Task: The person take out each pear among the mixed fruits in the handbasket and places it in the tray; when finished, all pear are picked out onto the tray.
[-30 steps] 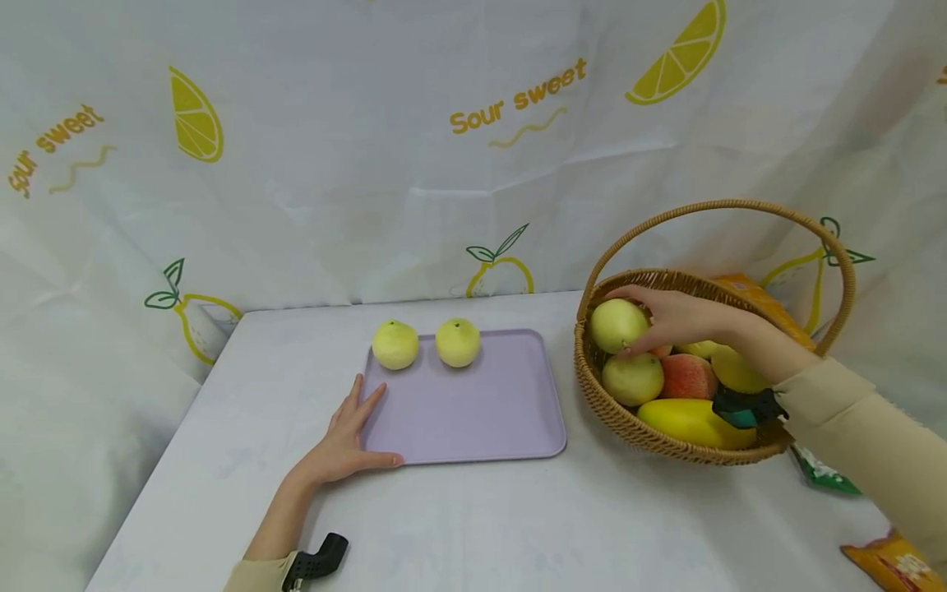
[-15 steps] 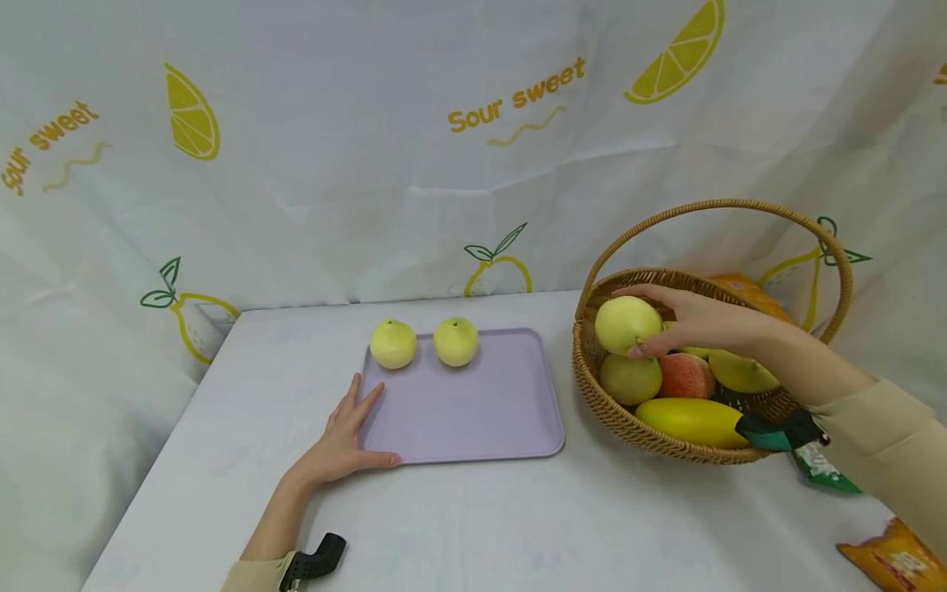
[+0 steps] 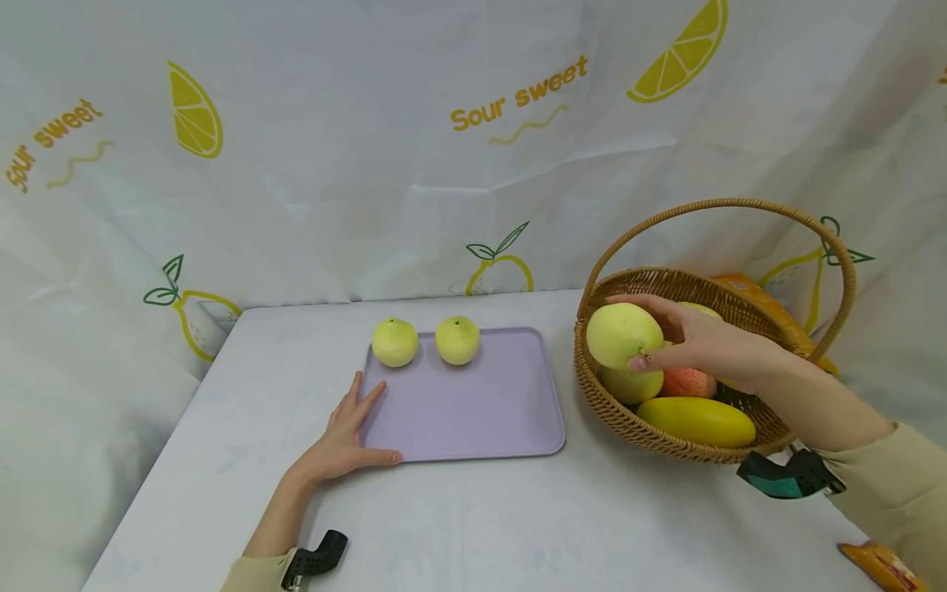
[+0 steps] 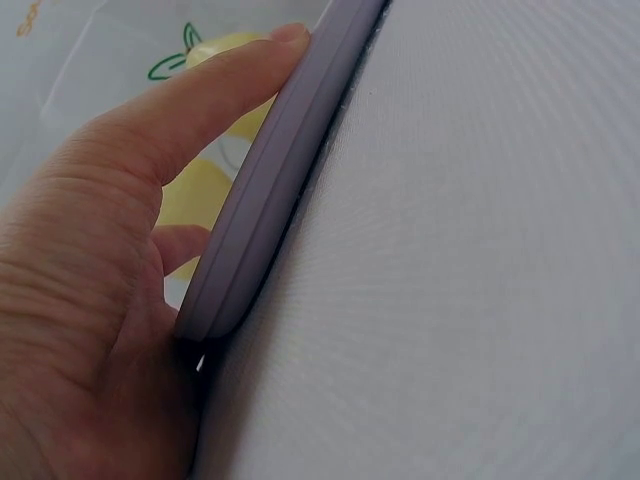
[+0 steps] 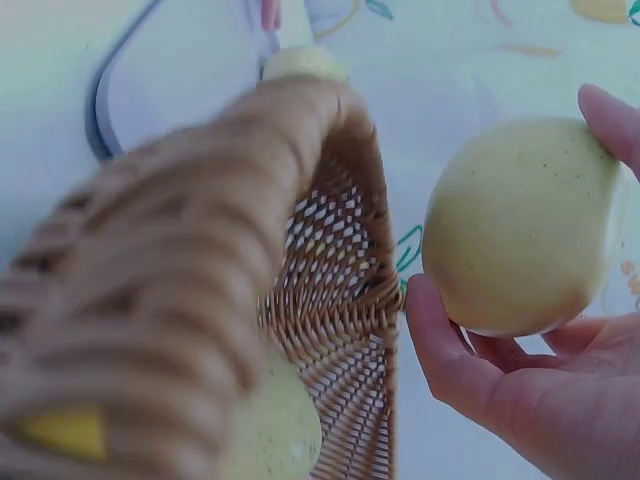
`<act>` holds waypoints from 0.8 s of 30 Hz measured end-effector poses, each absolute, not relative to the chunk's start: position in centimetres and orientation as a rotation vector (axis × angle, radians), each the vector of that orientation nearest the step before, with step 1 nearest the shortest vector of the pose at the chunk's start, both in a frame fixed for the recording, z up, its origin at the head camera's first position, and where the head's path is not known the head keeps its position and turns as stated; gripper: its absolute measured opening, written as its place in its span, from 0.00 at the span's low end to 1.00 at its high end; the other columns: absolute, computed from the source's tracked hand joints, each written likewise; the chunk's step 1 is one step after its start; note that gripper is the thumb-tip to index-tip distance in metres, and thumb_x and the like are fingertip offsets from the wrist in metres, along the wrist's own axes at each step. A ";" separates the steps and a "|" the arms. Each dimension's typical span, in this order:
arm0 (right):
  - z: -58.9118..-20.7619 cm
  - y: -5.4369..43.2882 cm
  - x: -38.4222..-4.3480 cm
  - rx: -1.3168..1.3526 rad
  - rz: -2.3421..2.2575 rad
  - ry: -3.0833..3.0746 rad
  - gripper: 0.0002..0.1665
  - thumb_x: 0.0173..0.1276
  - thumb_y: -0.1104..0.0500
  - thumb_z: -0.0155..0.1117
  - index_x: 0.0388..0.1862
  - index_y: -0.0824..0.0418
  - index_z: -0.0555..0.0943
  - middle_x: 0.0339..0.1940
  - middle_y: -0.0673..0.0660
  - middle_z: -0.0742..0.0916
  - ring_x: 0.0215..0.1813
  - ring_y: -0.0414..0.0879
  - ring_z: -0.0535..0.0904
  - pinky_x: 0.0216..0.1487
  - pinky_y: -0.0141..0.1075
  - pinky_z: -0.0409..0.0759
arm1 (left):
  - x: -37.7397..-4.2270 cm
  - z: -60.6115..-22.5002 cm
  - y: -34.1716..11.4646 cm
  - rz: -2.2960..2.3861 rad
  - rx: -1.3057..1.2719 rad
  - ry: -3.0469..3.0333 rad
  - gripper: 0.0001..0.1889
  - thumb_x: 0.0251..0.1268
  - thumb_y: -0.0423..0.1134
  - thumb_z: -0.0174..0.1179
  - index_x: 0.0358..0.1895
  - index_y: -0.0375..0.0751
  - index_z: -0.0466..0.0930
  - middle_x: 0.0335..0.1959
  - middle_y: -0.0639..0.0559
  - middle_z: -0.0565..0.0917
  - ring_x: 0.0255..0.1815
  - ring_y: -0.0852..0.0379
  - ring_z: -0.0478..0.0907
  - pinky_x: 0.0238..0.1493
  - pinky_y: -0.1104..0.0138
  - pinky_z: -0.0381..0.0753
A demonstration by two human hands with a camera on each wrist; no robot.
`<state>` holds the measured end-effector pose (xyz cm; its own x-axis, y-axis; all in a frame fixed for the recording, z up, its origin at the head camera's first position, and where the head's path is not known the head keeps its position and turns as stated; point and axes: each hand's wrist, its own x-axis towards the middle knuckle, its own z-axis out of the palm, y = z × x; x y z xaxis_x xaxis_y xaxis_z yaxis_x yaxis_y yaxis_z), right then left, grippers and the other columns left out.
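Observation:
In the head view, a lilac tray point(image 3: 481, 411) lies on the white table, with two round pale-yellow pears point(image 3: 395, 342) along its back edge. My left hand point(image 3: 340, 444) rests at the tray's left front corner, fingers spread and thumb along the rim; the left wrist view shows the thumb point(image 4: 200, 105) touching that rim. A similar pear point(image 3: 621, 333) is gripped by my right hand point(image 3: 691, 337) at the left side of the wicker basket point(image 3: 620, 419). From the right wrist, this speckled pear point(image 5: 525, 225) sits between thumb and fingers, above the basket's rim.
Inside the basket are another pear point(image 3: 629, 386), a red peach-like fruit point(image 3: 688, 382) and a long yellow fruit point(image 3: 695, 421). The tall handle point(image 3: 740, 203) arches over them. Orange packets lie behind the basket point(image 3: 784, 312) and at the lower right point(image 3: 880, 566). Printed cloth hangs behind.
My right hand has lifted the pear off the other fruit, and the forearm has swung towards me and to the right. My left hand and the tray have stayed put.

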<state>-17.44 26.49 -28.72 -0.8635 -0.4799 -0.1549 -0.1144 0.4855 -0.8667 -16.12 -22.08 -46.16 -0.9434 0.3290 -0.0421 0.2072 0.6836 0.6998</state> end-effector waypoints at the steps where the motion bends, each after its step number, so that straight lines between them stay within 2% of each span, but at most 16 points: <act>1: -28.8 26.3 -17.3 -0.484 -1.353 2.354 0.45 0.65 0.59 0.68 0.76 0.50 0.57 0.61 0.61 0.75 0.57 0.53 0.73 0.53 0.42 0.75 | -16.1 -46.2 -22.1 1.105 0.439 2.730 0.60 0.43 0.56 0.76 0.79 0.47 0.49 0.79 0.40 0.29 0.75 0.27 0.31 0.63 0.29 0.40; 9: -29.3 24.4 -16.6 -0.432 -1.664 2.105 0.44 0.68 0.64 0.62 0.77 0.56 0.52 0.63 0.62 0.72 0.58 0.50 0.74 0.56 0.38 0.76 | -16.1 -46.2 -22.1 1.114 0.446 2.735 0.60 0.43 0.57 0.76 0.78 0.45 0.49 0.79 0.38 0.30 0.74 0.27 0.31 0.63 0.28 0.40; 14: -29.6 23.1 -16.6 -0.373 -1.789 2.001 0.41 0.71 0.63 0.59 0.75 0.60 0.50 0.63 0.59 0.70 0.57 0.48 0.75 0.56 0.34 0.76 | -16.2 -46.3 -22.1 1.116 0.443 2.731 0.60 0.43 0.57 0.76 0.79 0.46 0.49 0.79 0.39 0.30 0.75 0.28 0.30 0.64 0.29 0.40; 19: -30.0 21.5 -16.6 -0.399 -1.914 1.852 0.35 0.72 0.64 0.57 0.72 0.63 0.54 0.61 0.58 0.72 0.57 0.50 0.74 0.56 0.39 0.76 | -16.3 -46.4 -22.1 1.113 0.447 2.728 0.60 0.43 0.57 0.76 0.79 0.46 0.49 0.79 0.39 0.30 0.75 0.28 0.31 0.64 0.29 0.40; 24: -30.1 19.0 -16.3 -0.388 -1.980 1.688 0.37 0.72 0.64 0.57 0.73 0.65 0.53 0.63 0.58 0.69 0.59 0.49 0.71 0.58 0.39 0.75 | -16.3 -46.4 -22.2 1.105 0.450 2.738 0.60 0.43 0.57 0.76 0.78 0.45 0.49 0.79 0.39 0.30 0.75 0.28 0.31 0.64 0.30 0.40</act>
<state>-16.31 19.04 -30.05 -0.8317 -0.5451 -0.1060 0.1908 -0.1013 -0.9764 -16.29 -22.16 -46.40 -0.9429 0.3316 -0.0309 0.2172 0.6827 0.6977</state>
